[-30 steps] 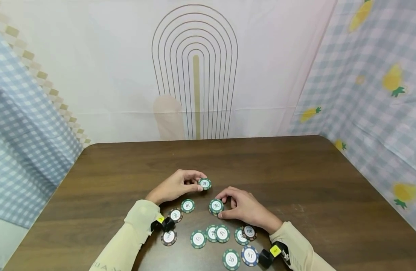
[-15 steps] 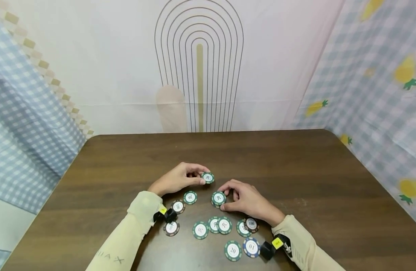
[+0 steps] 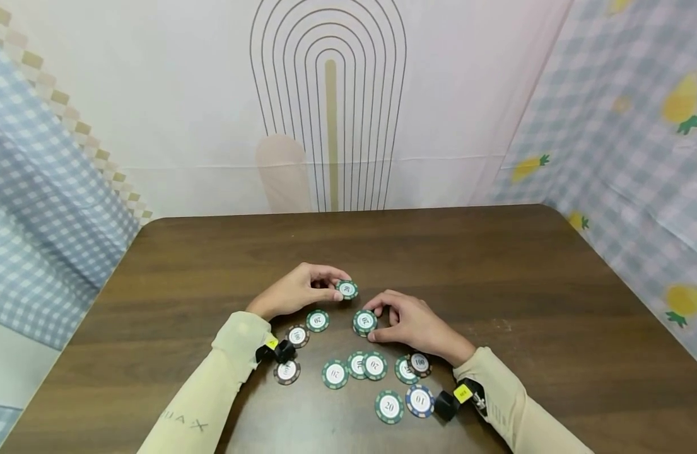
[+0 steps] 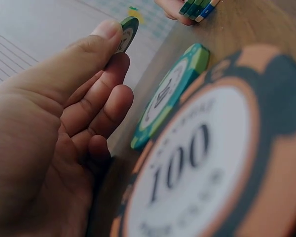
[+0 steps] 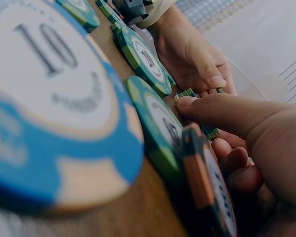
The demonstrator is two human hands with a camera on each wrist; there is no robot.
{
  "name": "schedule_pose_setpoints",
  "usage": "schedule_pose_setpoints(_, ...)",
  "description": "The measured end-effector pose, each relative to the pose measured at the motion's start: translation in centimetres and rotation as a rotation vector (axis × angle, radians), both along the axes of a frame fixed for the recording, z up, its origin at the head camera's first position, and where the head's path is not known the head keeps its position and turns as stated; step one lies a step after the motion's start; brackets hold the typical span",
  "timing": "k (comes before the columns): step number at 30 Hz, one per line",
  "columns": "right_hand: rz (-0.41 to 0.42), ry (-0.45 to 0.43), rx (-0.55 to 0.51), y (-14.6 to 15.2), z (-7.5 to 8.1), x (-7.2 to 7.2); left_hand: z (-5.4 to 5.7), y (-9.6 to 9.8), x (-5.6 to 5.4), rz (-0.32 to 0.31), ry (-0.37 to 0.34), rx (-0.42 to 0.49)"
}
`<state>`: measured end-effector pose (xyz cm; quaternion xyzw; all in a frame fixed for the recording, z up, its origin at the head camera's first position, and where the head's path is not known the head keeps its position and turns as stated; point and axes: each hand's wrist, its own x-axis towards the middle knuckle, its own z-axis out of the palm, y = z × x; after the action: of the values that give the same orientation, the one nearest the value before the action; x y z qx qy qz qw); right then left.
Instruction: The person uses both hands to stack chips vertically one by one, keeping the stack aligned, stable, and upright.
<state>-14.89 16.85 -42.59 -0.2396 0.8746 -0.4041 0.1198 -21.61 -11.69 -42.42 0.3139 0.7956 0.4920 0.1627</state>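
My left hand (image 3: 296, 291) pinches a single green poker chip (image 3: 347, 289) on edge between thumb and fingers, close over the table. In the left wrist view that green chip (image 4: 129, 30) shows beyond the thumb tip. To its right, my right hand (image 3: 422, 325) grips a short stack of chips (image 3: 364, 322) by its sides. The stack's top chip is green; seen from the left wrist, the stack (image 4: 200, 9) has green chips over a blue one. A loose green chip (image 3: 317, 320) lies below the left hand, beside a dark-and-orange 100 chip (image 3: 298, 335).
Nearer me lie a green chip (image 3: 335, 374), two overlapping green chips (image 3: 374, 366), and a 100 chip (image 3: 419, 364) leaning over another green chip (image 3: 405, 372). A green 20 chip (image 3: 389, 407) and a blue 10 chip (image 3: 419, 401) lie in front. The brown table (image 3: 212, 252) meets a hanging cloth.
The head view has tilted down a little, so everything sits higher in it. Both hands keep hold of their chips, nearly still relative to the chips on the table.
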Motion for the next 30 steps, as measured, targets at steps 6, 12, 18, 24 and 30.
schedule_pose_setpoints(6, -0.006, 0.0, 0.007, 0.2, 0.1, 0.0, 0.2, 0.3, 0.0, -0.021, -0.006, 0.015)
schedule_pose_setpoints(12, -0.01, -0.004, -0.002, 0.3, 0.0, 0.1, 0.4, 0.6, 0.3, -0.03, -0.03, 0.014)
schedule_pose_setpoints(18, -0.002, -0.003, -0.007, 0.0, -0.2, 0.2, 0.6, 0.6, 0.9, -0.043, -0.04, 0.004)
schedule_pose_setpoints(24, -0.007, -0.007, -0.007, -0.1, -0.1, 0.3, 0.6, 1.0, 1.1, -0.084, -0.035, 0.012)
schedule_pose_setpoints(30, -0.009, 0.013, 0.01, -0.2, 0.2, 0.1, 0.7, 1.4, 1.1, -0.097, -0.012, 0.004)
